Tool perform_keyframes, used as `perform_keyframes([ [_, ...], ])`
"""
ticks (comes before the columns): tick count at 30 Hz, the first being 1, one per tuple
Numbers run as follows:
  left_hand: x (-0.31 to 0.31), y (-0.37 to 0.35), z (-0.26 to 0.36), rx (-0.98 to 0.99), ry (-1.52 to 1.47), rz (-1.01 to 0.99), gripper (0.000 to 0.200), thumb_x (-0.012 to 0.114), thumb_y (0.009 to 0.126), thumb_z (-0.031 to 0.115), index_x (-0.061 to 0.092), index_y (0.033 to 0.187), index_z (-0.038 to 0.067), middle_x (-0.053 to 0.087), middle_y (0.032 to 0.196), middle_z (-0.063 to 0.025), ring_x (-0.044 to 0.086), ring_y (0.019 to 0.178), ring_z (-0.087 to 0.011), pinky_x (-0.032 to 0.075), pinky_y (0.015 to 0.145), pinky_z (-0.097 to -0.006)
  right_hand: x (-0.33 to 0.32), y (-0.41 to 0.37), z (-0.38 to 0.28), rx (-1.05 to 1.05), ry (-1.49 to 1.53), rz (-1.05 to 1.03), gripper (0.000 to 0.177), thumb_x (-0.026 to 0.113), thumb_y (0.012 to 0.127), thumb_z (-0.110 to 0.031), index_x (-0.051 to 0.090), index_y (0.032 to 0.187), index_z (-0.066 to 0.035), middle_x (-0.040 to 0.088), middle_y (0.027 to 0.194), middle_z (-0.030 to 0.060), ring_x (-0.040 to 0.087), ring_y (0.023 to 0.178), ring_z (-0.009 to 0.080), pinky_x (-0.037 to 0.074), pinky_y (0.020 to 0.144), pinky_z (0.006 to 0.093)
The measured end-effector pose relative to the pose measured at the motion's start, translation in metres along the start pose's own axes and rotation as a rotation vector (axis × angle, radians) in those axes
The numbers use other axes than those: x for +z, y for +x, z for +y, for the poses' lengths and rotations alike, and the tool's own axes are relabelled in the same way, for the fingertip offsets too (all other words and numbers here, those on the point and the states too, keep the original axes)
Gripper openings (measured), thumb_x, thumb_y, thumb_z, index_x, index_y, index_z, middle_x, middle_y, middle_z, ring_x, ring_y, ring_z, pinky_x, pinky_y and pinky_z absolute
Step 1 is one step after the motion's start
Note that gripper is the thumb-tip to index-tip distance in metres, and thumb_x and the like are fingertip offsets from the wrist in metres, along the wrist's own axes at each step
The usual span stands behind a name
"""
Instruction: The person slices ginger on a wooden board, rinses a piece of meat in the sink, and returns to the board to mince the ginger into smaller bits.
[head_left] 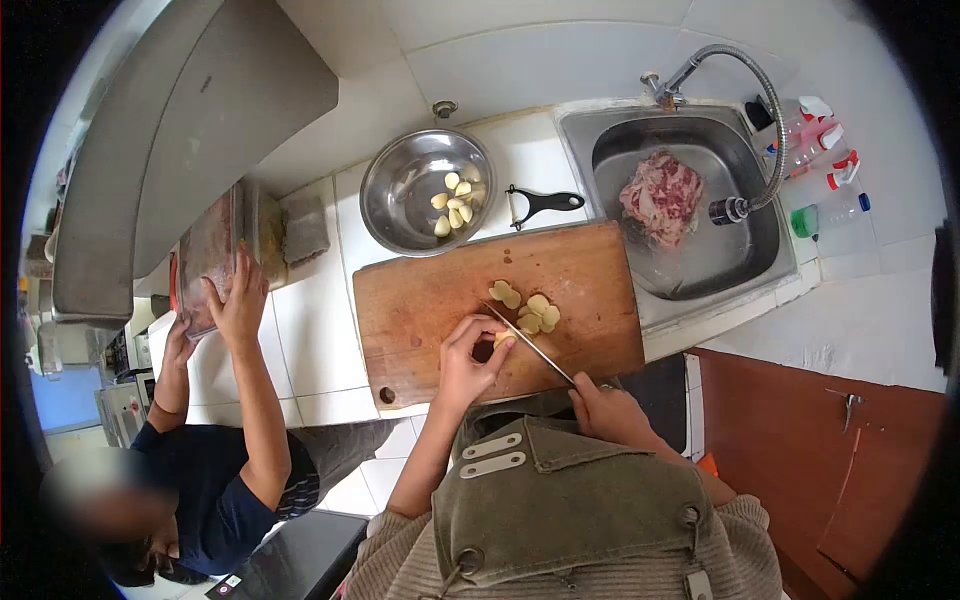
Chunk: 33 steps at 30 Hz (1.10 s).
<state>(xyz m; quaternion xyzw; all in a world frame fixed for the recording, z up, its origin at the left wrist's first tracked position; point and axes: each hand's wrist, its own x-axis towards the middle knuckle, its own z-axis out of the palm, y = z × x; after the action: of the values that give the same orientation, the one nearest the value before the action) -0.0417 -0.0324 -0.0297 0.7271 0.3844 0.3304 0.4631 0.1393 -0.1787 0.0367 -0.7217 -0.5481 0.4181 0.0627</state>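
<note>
Step in hand looked like slicing. Nearest: right hand (606,408), fingers wrapped around the handle end of the knife (547,356), blade slanting across the cutting board (415,320). Left hand (468,355) was curled at the blade, thumb and fingertips nearly together, pinching 1 pale yellow piece (505,339) over the board, right beside the edge. My read: next move called for tips tucked back, piece pinned steady, short controlled stroke; nicked fingertips the main risk. Just past the blade: slices (540,316) in 2 loose clusters. Beyond the board: steel bowl (385,208) with pale whole pieces in it, black peeler (548,202) beside it, raw meat (663,198) in the sink (745,255). Off left, a co-worker's 2 hands (240,305) were on a container (210,262); couldn't tell how firmly.
</note>
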Motion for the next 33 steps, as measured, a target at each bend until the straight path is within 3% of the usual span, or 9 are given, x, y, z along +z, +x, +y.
perform_keyframes([
  [11, 0.002, -0.001, 0.001, 0.001, 0.005, 0.025, 0.016, 0.076, 0.080, 0.001, 0.066, 0.092, -0.003, 0.066, 0.094, -0.0103, 0.067, 0.084, -0.0168, 0.056, 0.075, -0.0268, -0.002, -0.002, -0.005, 0.024, -0.018, -0.020, 0.018, 0.042, 0.102, -0.027, 0.039, 0.105, -0.009, 0.064, 0.069, 0.0226, 0.066, 0.066, 0.0443, 0.050, 0.058, 0.0546],
  [23, 0.002, -0.001, 0.002, 0.015, 0.052, 0.037, 0.018, 0.077, 0.078, 0.002, 0.066, 0.091, -0.003, 0.066, 0.092, -0.0108, 0.067, 0.081, -0.0170, 0.056, 0.073, -0.0274, 0.010, 0.021, -0.010, -0.050, -0.023, 0.061, 0.018, 0.040, 0.100, -0.022, 0.042, 0.109, -0.007, 0.064, 0.076, 0.0276, 0.065, 0.075, 0.0508, 0.050, 0.067, 0.0601],
  [26, 0.001, 0.000, 0.004, 0.057, 0.075, 0.043, 0.017, 0.077, 0.079, 0.002, 0.066, 0.091, -0.002, 0.067, 0.092, -0.0112, 0.067, 0.081, -0.0169, 0.056, 0.073, -0.0272, 0.012, 0.020, -0.008, 0.042, -0.036, -0.029, 0.020, 0.041, 0.099, -0.020, 0.044, 0.113, -0.006, 0.064, 0.076, 0.0274, 0.065, 0.074, 0.0495, 0.051, 0.067, 0.0594],
  [28, 0.001, 0.000, 0.003, 0.024, 0.054, 0.029, 0.017, 0.077, 0.079, 0.003, 0.066, 0.092, -0.002, 0.067, 0.092, -0.0112, 0.067, 0.081, -0.0169, 0.055, 0.074, -0.0271, 0.018, 0.032, -0.009, -0.084, -0.021, 0.095, 0.019, 0.041, 0.098, -0.018, 0.045, 0.112, -0.006, 0.064, 0.077, 0.0287, 0.066, 0.075, 0.0480, 0.052, 0.065, 0.0582],
  [32, -0.002, 0.000, 0.000, 0.009, 0.065, 0.013, 0.017, 0.077, 0.079, 0.003, 0.066, 0.092, -0.002, 0.067, 0.092, -0.0109, 0.067, 0.082, -0.0170, 0.056, 0.074, -0.0275, 0.022, 0.042, -0.015, -0.124, 0.014, 0.158, 0.017, 0.042, 0.098, -0.018, 0.045, 0.110, -0.005, 0.064, 0.077, 0.0297, 0.066, 0.076, 0.0479, 0.052, 0.063, 0.0572],
  [33, -0.001, -0.001, -0.002, 0.001, 0.050, 0.010, 0.018, 0.077, 0.079, 0.003, 0.067, 0.092, -0.002, 0.067, 0.092, -0.0107, 0.067, 0.083, -0.0171, 0.056, 0.075, -0.0275, 0.027, 0.038, -0.009, -0.115, -0.007, 0.178, 0.015, 0.044, 0.098, -0.019, 0.045, 0.107, -0.006, 0.062, 0.070, 0.0280, 0.065, 0.070, 0.0468, 0.051, 0.062, 0.0574],
])
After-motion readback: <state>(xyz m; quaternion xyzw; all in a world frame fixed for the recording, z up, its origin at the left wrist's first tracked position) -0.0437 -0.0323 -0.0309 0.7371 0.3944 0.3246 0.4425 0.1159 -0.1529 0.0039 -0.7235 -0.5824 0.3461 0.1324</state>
